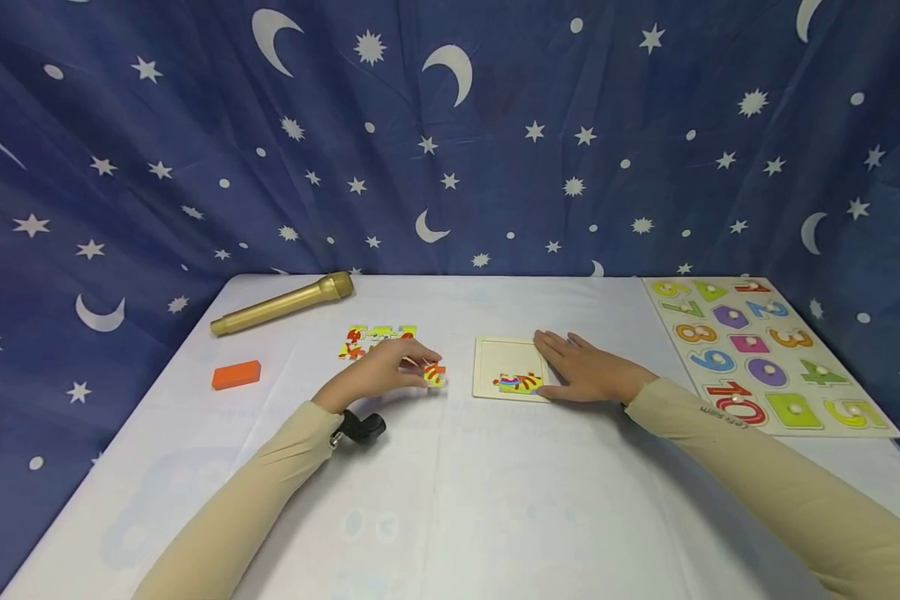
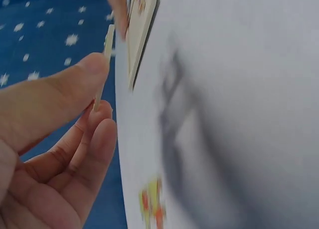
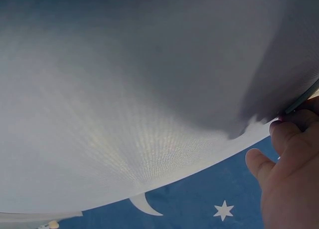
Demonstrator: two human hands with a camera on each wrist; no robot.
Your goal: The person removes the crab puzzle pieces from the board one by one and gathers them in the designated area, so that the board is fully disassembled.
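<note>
My left hand (image 1: 381, 369) pinches a yellow and orange jigsaw piece (image 1: 434, 375) between thumb and fingertips, just left of the puzzle tray. In the left wrist view that jigsaw piece (image 2: 108, 42) stands edge-on, clear of the table. The square pale wooden tray (image 1: 478, 367) lies flat. Joined pieces with rainbow stripes and red-yellow markings (image 1: 519, 383) fill part of its bottom row. My right hand (image 1: 587, 371) rests along the tray's right edge, fingers extended toward its top corner and thumb near the bottom one. Loose jigsaw pieces (image 1: 357, 334) lie behind the left hand, partly hidden by it.
A gold toy microphone (image 1: 285, 307) lies at the back left, with an orange block (image 1: 236, 375) in front of it. On the right sits a number-and-shape peg board (image 1: 776, 358). Behind the white table (image 1: 450, 500) hangs a blue star-patterned curtain (image 1: 495, 150).
</note>
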